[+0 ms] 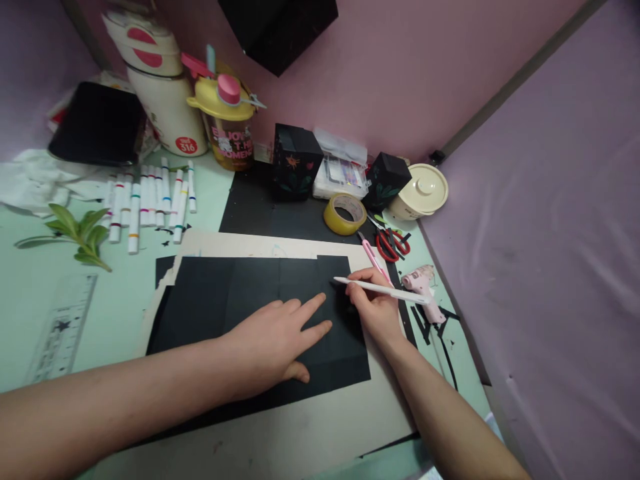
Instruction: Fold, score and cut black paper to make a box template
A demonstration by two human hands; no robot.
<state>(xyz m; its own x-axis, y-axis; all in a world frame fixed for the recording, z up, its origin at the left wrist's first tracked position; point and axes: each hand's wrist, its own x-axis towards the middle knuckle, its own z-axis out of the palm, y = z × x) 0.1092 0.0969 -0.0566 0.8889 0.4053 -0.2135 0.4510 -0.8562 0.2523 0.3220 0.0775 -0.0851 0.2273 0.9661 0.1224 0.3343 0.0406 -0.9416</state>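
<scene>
A large sheet of black paper (200, 300) lies on a pale board (300, 440), with faint fold lines across it and a notch in its far edge. My left hand (280, 333) rests flat on the paper, fingers spread. In my right hand (377, 310) is a slim white pen (380, 288), its pointed end directed left over the paper's far right part; whether the tip touches cannot be made out. Just beyond the right hand lies a pink craft knife (373, 257).
Behind the board are yellow tape (345, 213), red-handled scissors (387, 243), decorated black boxes (297, 163) and a lidded cream bowl (425, 190). A pink glue gun (423, 290) lies right. Markers (134, 220), a leafy sprig (83, 233), a clear ruler (65, 327) and bottles (160, 100) occupy the left.
</scene>
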